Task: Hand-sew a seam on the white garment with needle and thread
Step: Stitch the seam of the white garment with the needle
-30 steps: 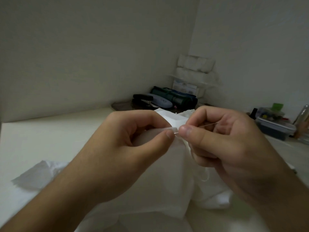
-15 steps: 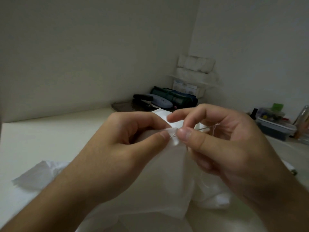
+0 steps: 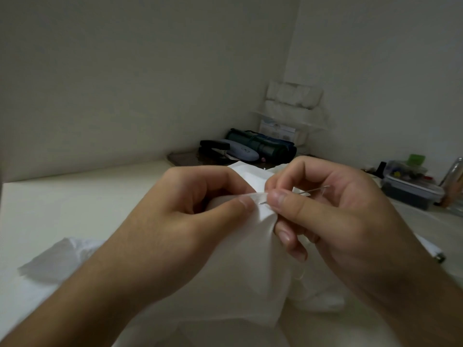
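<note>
Centre of the head view: left hand (image 3: 175, 221) pinches a raised fold of the white fabric garment (image 3: 245, 271) between thumb and curled forefinger. Right hand (image 3: 333, 221) meets it, thumb tip touching the same fold, thumb and forefinger pinching the thin silver metal needle (image 3: 310, 192). Needle lies nearly level, tilted slightly up to the right, its point end at the fold between the two thumbs, its far end showing past the forefinger. Thread too fine to make out. Other right fingers curled under, against the cloth.

Garment hangs from the fold down toward the camera and spreads over the cream tabletop (image 3: 75, 196); a crumpled part lies on the table left of the garment's held fold, beyond the left forearm.

Behind the garment, in the wall corner: dark green rolled fabric case (image 3: 260, 146), a pale blue oval object (image 3: 241, 153) just left of it, white stacked packs (image 3: 293, 96) above. Right of the garment, well apart: clear plastic lidded box (image 3: 411, 190) with small coloured bits, a green-capped container (image 3: 416, 160) behind it.
</note>
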Demonstrator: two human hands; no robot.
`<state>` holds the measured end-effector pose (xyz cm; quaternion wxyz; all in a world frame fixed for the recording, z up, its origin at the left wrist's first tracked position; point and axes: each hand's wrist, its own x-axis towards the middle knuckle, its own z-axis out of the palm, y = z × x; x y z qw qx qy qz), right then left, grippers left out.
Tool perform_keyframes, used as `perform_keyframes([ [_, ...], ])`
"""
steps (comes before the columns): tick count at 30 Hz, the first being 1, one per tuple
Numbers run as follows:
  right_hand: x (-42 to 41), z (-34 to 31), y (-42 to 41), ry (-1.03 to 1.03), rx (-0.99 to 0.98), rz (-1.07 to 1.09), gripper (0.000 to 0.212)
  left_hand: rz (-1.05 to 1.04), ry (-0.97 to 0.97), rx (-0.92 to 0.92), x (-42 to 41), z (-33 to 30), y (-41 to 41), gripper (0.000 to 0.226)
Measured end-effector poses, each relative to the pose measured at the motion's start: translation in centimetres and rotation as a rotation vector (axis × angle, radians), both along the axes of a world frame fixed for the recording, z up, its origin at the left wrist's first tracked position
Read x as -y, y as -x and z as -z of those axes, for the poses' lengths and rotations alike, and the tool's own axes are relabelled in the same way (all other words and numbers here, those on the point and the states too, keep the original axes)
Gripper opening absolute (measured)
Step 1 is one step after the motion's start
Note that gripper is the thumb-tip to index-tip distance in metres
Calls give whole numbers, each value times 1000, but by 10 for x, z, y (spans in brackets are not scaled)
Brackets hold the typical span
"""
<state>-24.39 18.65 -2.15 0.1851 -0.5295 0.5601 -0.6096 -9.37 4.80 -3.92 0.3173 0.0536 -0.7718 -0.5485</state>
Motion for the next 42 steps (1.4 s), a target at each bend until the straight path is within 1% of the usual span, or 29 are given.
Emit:
perform_keyframes([
  [9,2,1,-1,16,-22,26,13,-49,85,-1,-2,-1,0,20],
  [16,0,1,-1,8,-56,41,13,-71,112,-17,-2,-1,0,22],
  [24,-1,0,-4,-3,-87,64,12,-76,149,-32,-1,0,0,20],
  [28,1,2,-5,1,-112,82,14,-74,152,-36,-1,0,1,21],
  [32,2,2,-5,17,-113,103,24,-70,144,-46,-1,-1,0,21],
  [42,3,3,-10,35,-183,158,29,-53,90,-53,-2,-1,1,22],
])
